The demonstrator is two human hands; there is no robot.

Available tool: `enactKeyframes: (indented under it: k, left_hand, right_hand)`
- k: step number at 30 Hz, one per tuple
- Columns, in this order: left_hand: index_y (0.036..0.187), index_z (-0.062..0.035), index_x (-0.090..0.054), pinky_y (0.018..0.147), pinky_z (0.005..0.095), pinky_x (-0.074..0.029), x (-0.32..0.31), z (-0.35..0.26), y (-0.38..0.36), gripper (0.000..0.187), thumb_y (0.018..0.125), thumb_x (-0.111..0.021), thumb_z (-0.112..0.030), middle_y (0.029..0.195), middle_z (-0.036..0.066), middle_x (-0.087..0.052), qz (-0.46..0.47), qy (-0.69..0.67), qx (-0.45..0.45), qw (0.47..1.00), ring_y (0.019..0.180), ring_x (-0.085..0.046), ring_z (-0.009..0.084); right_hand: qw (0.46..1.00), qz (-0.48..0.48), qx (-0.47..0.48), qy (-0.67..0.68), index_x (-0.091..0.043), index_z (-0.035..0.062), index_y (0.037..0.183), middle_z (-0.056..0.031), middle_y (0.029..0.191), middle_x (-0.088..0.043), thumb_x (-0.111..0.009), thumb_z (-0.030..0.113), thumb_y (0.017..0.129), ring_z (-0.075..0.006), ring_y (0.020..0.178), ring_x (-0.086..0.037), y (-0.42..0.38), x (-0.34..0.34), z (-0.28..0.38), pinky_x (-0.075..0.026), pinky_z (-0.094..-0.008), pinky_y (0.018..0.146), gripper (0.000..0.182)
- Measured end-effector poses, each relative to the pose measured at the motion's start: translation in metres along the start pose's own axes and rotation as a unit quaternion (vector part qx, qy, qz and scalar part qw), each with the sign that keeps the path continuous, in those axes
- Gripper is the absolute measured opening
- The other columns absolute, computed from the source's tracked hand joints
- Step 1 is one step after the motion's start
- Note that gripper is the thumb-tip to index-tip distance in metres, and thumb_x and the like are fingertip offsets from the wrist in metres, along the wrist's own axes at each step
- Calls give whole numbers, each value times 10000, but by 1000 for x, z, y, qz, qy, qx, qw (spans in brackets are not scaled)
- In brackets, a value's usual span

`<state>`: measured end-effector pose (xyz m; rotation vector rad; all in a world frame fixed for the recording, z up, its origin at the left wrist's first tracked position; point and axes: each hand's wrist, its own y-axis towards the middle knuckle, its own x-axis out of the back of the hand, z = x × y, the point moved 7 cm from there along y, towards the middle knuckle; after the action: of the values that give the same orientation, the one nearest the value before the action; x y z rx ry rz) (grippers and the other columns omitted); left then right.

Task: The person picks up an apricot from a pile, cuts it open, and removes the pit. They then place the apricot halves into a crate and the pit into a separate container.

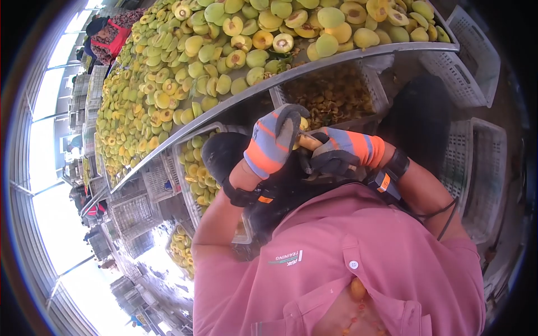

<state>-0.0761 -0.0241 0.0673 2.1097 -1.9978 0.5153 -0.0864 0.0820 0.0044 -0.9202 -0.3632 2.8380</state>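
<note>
My left hand (273, 140), in a grey, orange and blue glove, is closed around a yellow peach (304, 124), mostly hidden by its fingers. My right hand (346, 151), gloved alike, is closed close beside it, fingers curled. A tan, rounded piece (308, 141) shows between the two hands; I cannot tell what the right fingers grip. Both hands are over my lap, in front of a crate (376, 92) of brown-orange scraps. Beyond them a metal-edged table (246, 89) carries a large heap of halved peaches (185, 73), some with pits showing.
At my left side stands a crate of peach halves (199, 173). White plastic crates (476, 179) stand on the right, with another crate (468, 61) at the table's end. A person in a red apron (109, 42) is at the far left, near stacked crates (131, 215).
</note>
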Motion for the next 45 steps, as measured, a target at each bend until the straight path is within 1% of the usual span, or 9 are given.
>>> enactKeyframes:
  k: [9, 17, 25, 32, 36, 37, 40, 44, 45]
  left_hand:
    - [1046, 3, -623, 736, 269, -475, -1, 32, -2, 252, 982, -467, -184, 872, 58, -632, 7, -146, 34, 989, 800, -577, 125]
    - [1042, -1, -628, 723, 252, -470, -13, 75, -21, 257, 985, -467, -193, 866, 41, -635, -104, -274, 86, 952, 795, -574, 103]
    - [1063, 8, -617, 733, 252, -475, -5, 34, -10, 271, 984, -456, -195, 917, 60, -645, -111, -11, -72, 991, 820, -587, 122]
    - [1093, 24, -606, 775, 280, -485, 0, -5, 8, 300, 977, -464, -212, 968, 84, -659, -170, -195, -102, 961, 857, -611, 152]
    - [1101, 36, -605, 775, 301, -498, -6, 7, 19, 365, 980, -430, -261, 975, 103, -666, -175, -58, -140, 973, 864, -628, 183]
    - [1125, 8, -602, 750, 321, -516, -12, 33, 23, 360, 969, -426, -264, 944, 119, -668, -157, -238, -33, 958, 828, -642, 224]
    - [1124, -13, -592, 672, 315, -519, -10, 102, 18, 375, 960, -419, -303, 908, 143, -665, -260, -595, 151, 746, 760, -628, 241]
    - [1058, -6, -582, 629, 285, -492, 48, 102, -20, 431, 969, -419, -395, 945, 198, -656, -266, -507, 102, 813, 754, -600, 241]
    - [1092, -1, -576, 685, 300, -510, 56, 93, -30, 487, 972, -401, -439, 975, 200, -656, -266, -508, 108, 812, 819, -622, 254]
  right_hand:
    - [931, 148, -87, 321, -585, 24, 899, 68, 580, -425, -487, 392, 983, -30, 442, -412, 7, -19, -38, -316, -176, 380, 390]
    - [964, 37, -118, 236, -578, 39, 905, 85, 561, -405, -531, 290, 967, -25, 424, -396, 11, -7, -62, -297, -173, 370, 263]
    - [953, 66, -98, 279, -537, 43, 936, 64, 580, -391, -514, 186, 947, -39, 442, -401, -2, -9, -41, -340, -212, 394, 145]
    - [885, 201, -36, 418, -539, 40, 948, 36, 599, -428, -509, 166, 936, -61, 440, -390, -10, -32, 5, -326, -216, 397, 130]
    - [841, 209, -27, 498, -550, 53, 964, 46, 597, -414, -498, 154, 939, -45, 435, -366, -4, -24, 2, -308, -201, 392, 117]
    - [807, 257, -31, 530, -552, 56, 969, 51, 598, -413, -496, 149, 939, -41, 436, -364, -4, -24, 3, -306, -198, 392, 113]
    - [885, 152, 39, 439, -544, 72, 941, 72, 599, -412, -488, 135, 943, -24, 443, -366, 15, 13, -1, -301, -194, 394, 84]
    - [903, -195, -17, 382, -523, 126, 852, 86, 602, -414, -513, 148, 934, -41, 441, -372, 46, 99, -62, -307, -217, 389, 86]
    - [894, -127, -42, 428, -536, 140, 838, 88, 607, -420, -544, 165, 920, -52, 444, -383, 53, 94, -69, -318, -230, 391, 86]
